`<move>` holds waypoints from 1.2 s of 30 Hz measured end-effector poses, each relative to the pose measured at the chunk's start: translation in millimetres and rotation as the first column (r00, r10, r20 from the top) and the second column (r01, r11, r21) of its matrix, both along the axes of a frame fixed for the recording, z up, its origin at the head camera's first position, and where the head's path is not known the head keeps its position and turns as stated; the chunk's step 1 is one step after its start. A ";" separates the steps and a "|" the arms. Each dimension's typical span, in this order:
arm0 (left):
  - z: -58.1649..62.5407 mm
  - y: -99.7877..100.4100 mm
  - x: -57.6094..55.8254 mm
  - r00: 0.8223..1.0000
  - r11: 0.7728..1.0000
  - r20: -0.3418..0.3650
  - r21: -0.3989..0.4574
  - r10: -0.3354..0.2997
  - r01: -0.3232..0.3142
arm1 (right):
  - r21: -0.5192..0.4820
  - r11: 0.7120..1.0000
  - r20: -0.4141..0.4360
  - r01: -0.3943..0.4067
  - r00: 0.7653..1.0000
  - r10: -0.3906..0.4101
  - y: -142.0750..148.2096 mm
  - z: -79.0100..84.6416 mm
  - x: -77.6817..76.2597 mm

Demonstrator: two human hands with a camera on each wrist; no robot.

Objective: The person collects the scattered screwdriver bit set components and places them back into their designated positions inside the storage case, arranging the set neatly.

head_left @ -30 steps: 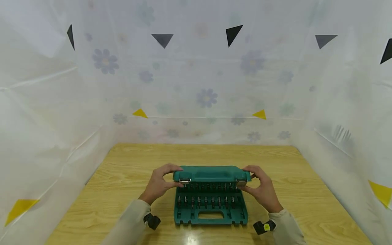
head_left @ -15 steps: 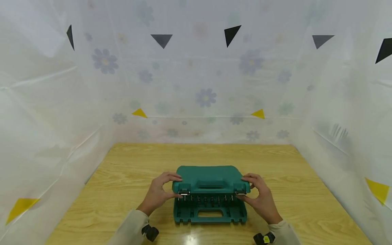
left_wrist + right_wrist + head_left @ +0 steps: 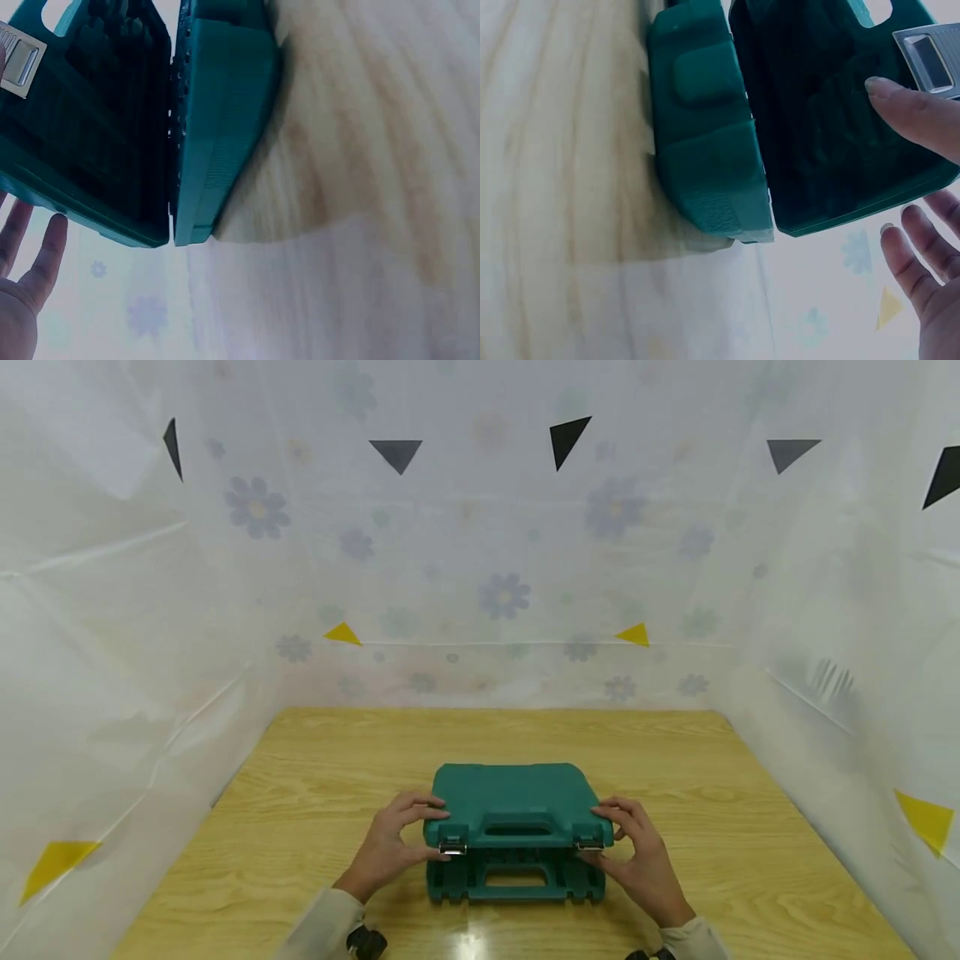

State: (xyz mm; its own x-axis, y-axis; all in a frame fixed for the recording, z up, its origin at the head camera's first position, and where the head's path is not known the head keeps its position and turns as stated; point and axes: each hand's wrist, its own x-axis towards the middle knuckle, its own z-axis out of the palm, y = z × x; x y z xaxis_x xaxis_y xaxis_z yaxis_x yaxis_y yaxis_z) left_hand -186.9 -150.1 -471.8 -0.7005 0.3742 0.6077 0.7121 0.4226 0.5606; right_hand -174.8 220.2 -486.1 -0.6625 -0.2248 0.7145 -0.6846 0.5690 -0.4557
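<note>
A green plastic tool case (image 3: pixel 517 797) sits on the wooden table with its lid tilted partway over the base (image 3: pixel 516 889). At the lid's left front corner my left hand (image 3: pixel 396 839) holds the edge, fingers on top and thumb beneath by a metal latch (image 3: pixel 452 848). My right hand (image 3: pixel 641 852) grips the right front corner the same way, its thumb at the other metal latch (image 3: pixel 934 60). In the right wrist view that thumb lies inside the lid (image 3: pixel 840 150). The left wrist view shows the gap between lid (image 3: pixel 82 135) and base (image 3: pixel 225 112). The lid hides the case's contents.
The wooden table (image 3: pixel 337 752) extends around the case on all sides. White floral sheeting (image 3: pixel 502 527) with black and yellow triangles hangs behind it and along both sides.
The lid has swung down toward the base, with both hands lowering along with it. The rows of metal bits seen earlier inside are now covered by the lid.
</note>
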 end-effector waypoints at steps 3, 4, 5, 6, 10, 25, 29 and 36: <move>-2.5 -0.5 1.7 1.000 1.000 -0.026 -0.013 -0.003 0.002 | 0.005 1.000 0.005 -0.010 1.000 0.010 1.2 -2.6 2.1; -3.6 -0.7 2.2 0.999 1.000 -0.032 -0.017 -0.002 0.002 | 0.002 1.000 0.011 -0.015 1.000 0.015 1.7 -3.7 2.8; -4.4 -0.7 2.7 0.999 1.000 -0.039 -0.019 -0.005 0.004 | 0.002 1.000 0.016 -0.021 1.000 0.021 2.2 -4.6 3.7; -5.3 -0.6 3.2 0.999 1.000 -0.038 -0.021 -0.007 0.006 | 0.000 1.000 0.025 -0.028 0.999 0.028 2.7 -5.3 4.7; -7.8 1.3 5.6 0.998 1.000 -0.054 -0.021 -0.023 0.022 | -0.022 0.998 0.057 -0.058 0.997 0.060 4.2 -8.1 8.5; -22.2 3.9 11.9 0.994 0.999 -0.102 -0.025 -0.033 0.031 | -0.014 0.992 0.105 -0.126 0.986 0.127 6.0 -20.6 13.7; -24.0 3.8 13.8 0.994 0.998 -0.102 -0.048 -0.035 0.030 | -0.009 0.989 0.149 -0.149 0.978 0.148 6.2 -20.1 16.5; -22.2 3.9 18.7 0.990 0.991 -0.135 -0.130 -0.043 0.025 | 0.002 0.982 0.205 -0.188 0.961 0.183 5.9 -21.1 18.8</move>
State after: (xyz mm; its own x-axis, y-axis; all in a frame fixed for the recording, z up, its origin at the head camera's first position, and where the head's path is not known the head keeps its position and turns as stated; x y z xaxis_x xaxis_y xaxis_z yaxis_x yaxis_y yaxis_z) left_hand -168.2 -146.2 -494.0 -0.5992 0.4771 0.6429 0.7937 0.4591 0.3990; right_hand -155.9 226.1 -507.2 -0.7386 -0.3712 0.5628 -0.6732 0.4519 -0.5853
